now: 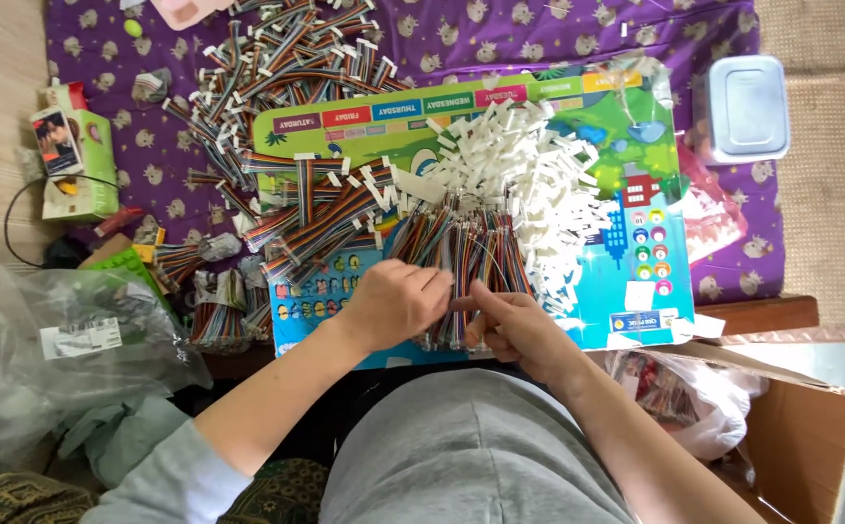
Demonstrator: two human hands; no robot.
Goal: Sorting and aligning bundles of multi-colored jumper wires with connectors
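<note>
Head view, read from left to right. A clear plastic bag (64, 340) is lying off the left edge of the low table (762, 312), beside a small green carton (78, 160). Loose multicoloured ribbon cables (287, 58) with white connectors are sprawling over the purple cloth (539, 29) toward the table's far-left corner.

On the colourful printed board (636, 194), near the table's front edge, the bundle of ribbon cables (461, 252) is fanning out, its white connector ends spreading toward the board's middle. The left hand (393, 303) is curling over the bundle's near end, fingers pressed together around the wires. The right hand (515, 325) is pinching a few strands between thumb and forefinger just beside it.

A lidded plastic container (745, 107) is sitting at the far-right corner; an open cardboard box (801, 437) is standing off the right front edge.

Risk, as judged: the grip is covering only part of a wide bundle, so the outer strands are likely to slip free and mix into the loose heap at the left. Pulling single strands may snag neighbouring connectors and drag them off the board's front edge.
</note>
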